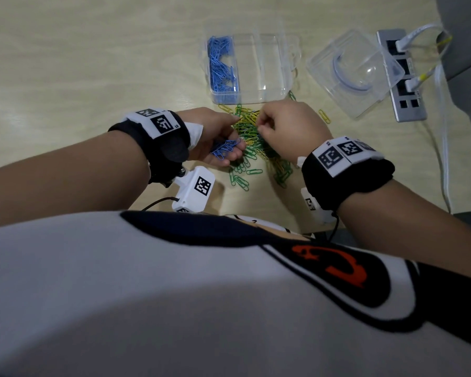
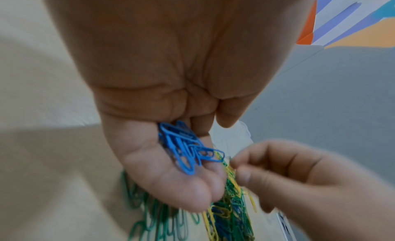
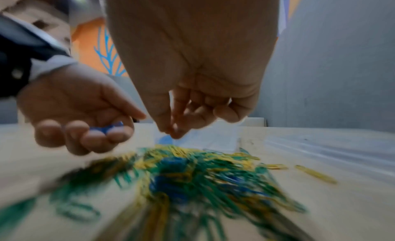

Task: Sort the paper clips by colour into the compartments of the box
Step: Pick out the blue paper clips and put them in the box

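Blue paper clips (image 2: 188, 148) are lying bunched in the left hand (image 1: 215, 140), cupped around them; the right hand (image 1: 291, 131), fingers curled, is hovering over the mixed pile (image 1: 259, 151) — pinching anything? Cannot tell. Beyond, the box (image 1: 267, 69) is holding blue clips (image 1: 222, 68) in its left compartment. No legible writing.

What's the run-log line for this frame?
left hand: cups blue clips | right hand: fingertips together over mixed pile, hold unclear | box: blue in left compartment only
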